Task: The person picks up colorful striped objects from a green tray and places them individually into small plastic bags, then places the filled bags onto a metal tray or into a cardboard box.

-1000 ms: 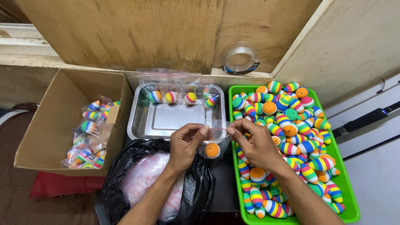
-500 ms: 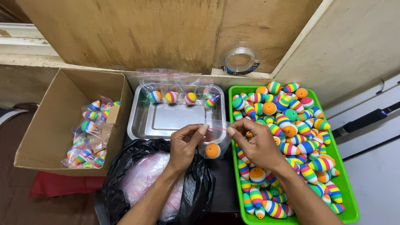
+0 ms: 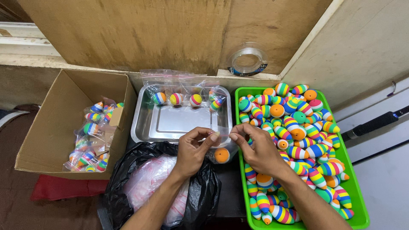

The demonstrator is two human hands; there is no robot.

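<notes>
box (image 3: 51, 127) left, pan (image 3: 147, 123) middle, tray (image 3: 355, 204) right

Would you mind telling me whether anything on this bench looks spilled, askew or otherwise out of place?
Nothing stands out. The striped floats are heaped inside the green tray, four bagged ones line the steel tray, and more sit in the cardboard box. Both hands, left hand and right hand, pinch a small clear bag.
</notes>
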